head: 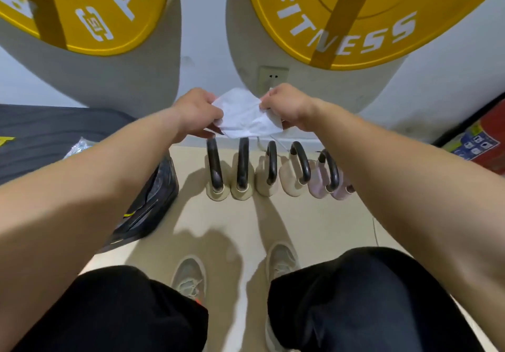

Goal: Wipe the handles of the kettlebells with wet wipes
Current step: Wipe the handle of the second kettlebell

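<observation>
A white wet wipe, thin and creased, is held stretched above the row of kettlebells; its left edge is pinched by the left hand and its right edge by the right hand; most fingertips are hidden behind the sheet. Five kettlebells are lined up on the pale floor against the wall; dark, smooth looped handles are fitted to cream bodies, the rightmost body being pinkish and partly covered by the right forearm. Two yellow weight plates are cut off by the top edge; the blurred black bag at left is hard to make out.
</observation>
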A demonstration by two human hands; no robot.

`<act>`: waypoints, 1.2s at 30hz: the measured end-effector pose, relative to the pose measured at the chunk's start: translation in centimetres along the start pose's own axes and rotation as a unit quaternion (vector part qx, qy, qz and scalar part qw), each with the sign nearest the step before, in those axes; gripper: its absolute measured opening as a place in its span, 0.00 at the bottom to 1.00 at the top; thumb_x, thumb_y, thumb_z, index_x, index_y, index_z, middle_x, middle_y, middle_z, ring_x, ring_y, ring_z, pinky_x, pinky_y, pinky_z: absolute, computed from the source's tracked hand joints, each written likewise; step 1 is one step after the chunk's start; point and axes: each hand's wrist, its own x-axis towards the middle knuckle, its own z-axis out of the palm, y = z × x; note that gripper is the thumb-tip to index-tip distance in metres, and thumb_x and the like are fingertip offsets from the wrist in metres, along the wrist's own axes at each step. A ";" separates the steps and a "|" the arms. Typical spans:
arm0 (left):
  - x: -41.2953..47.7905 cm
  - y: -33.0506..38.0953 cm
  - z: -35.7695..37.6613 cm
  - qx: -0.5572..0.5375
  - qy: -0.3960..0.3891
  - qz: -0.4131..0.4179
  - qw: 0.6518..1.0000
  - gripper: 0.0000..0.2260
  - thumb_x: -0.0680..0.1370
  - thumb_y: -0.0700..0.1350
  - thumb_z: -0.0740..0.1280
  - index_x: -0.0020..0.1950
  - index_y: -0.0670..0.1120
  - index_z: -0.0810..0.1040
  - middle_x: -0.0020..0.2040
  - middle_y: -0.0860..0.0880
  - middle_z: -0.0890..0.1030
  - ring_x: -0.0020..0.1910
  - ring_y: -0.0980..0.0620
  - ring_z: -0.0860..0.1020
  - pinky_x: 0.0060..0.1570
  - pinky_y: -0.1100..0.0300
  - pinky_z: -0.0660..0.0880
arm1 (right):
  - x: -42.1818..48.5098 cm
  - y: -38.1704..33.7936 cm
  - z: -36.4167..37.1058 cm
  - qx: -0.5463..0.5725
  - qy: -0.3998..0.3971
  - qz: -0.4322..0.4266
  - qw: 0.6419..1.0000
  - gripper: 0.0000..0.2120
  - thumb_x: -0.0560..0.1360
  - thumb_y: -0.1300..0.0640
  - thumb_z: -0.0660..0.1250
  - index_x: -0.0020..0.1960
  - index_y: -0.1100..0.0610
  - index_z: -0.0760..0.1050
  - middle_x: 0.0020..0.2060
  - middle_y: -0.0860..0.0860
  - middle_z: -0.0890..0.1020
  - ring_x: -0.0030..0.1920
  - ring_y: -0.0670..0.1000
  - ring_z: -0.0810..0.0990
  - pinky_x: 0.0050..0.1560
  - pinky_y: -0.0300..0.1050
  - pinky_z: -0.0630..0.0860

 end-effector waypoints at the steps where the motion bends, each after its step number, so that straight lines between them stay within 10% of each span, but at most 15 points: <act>1: 0.8 -0.3 0.2 -0.013 -0.003 0.001 1.000 0.12 0.77 0.31 0.62 0.37 0.45 0.73 0.35 0.47 0.76 0.37 0.49 0.80 0.53 0.48 0.82 | 1.1 0.6 0.0 -0.005 -0.005 -0.007 1.000 0.12 0.80 0.64 0.61 0.37 0.57 0.69 0.28 0.52 0.65 0.27 0.50 0.64 0.25 0.36 0.63; 7: 6.9 -5.1 1.7 -0.152 -0.022 -0.048 0.987 0.12 0.75 0.31 0.60 0.48 0.44 0.79 0.42 0.46 0.78 0.40 0.48 0.79 0.45 0.56 0.83 | 8.0 5.3 3.0 0.074 -0.021 0.004 0.997 0.15 0.81 0.60 0.63 0.36 0.54 0.67 0.22 0.46 0.66 0.21 0.46 0.63 0.26 0.38 0.62; 12: 12.1 -10.9 4.2 -0.153 -0.076 -0.078 0.982 0.06 0.76 0.44 0.70 0.53 0.46 0.81 0.46 0.46 0.81 0.44 0.49 0.81 0.48 0.56 0.82 | 11.3 9.9 6.8 0.182 -0.096 0.061 0.977 0.20 0.75 0.39 0.72 0.61 0.50 0.79 0.42 0.46 0.84 0.37 0.49 0.83 0.35 0.41 0.79; 17: 15.2 -16.0 7.4 -0.135 0.000 -0.034 0.990 0.10 0.74 0.34 0.69 0.53 0.44 0.80 0.47 0.46 0.81 0.46 0.47 0.81 0.44 0.53 0.84 | 13.6 15.2 8.2 0.146 -0.028 0.107 0.983 0.12 0.74 0.61 0.76 0.54 0.51 0.78 0.44 0.51 0.79 0.33 0.47 0.79 0.37 0.42 0.78; 23: 14.2 -18.6 8.7 0.090 0.038 0.120 0.988 0.34 0.75 0.38 0.68 0.75 0.61 0.61 0.59 0.57 0.75 0.47 0.57 0.78 0.45 0.65 0.76 | 12.7 18.1 8.8 0.080 0.010 0.107 0.991 0.28 0.72 0.66 0.73 0.67 0.46 0.73 0.51 0.47 0.79 0.45 0.48 0.80 0.47 0.39 0.77; 28: 13.7 -18.4 10.8 0.342 0.047 0.186 0.920 0.20 0.78 0.45 0.65 0.69 0.56 0.72 0.69 0.55 0.70 0.56 0.52 0.77 0.45 0.61 0.68 | 10.3 16.9 11.2 -0.134 0.223 -0.028 0.965 0.33 0.72 0.63 0.66 0.76 0.56 0.64 0.67 0.55 0.68 0.64 0.57 0.71 0.66 0.42 0.65; 30: 13.5 -18.5 11.6 0.365 0.060 0.188 0.910 0.15 0.78 0.49 0.65 0.66 0.54 0.75 0.62 0.54 0.77 0.56 0.50 0.77 0.45 0.56 0.72 | 9.5 16.4 12.9 -0.141 0.229 -0.064 0.961 0.30 0.71 0.58 0.63 0.73 0.57 0.68 0.66 0.54 0.69 0.64 0.54 0.69 0.64 0.41 0.64; 36: 12.3 -21.0 12.2 0.286 0.098 0.266 0.915 0.11 0.73 0.45 0.72 0.55 0.47 0.82 0.49 0.51 0.83 0.50 0.47 0.80 0.47 0.50 0.78 | 10.9 15.6 16.2 0.219 0.013 0.179 0.959 0.07 0.80 0.58 0.60 0.46 0.58 0.74 0.37 0.54 0.77 0.36 0.52 0.75 0.29 0.37 0.70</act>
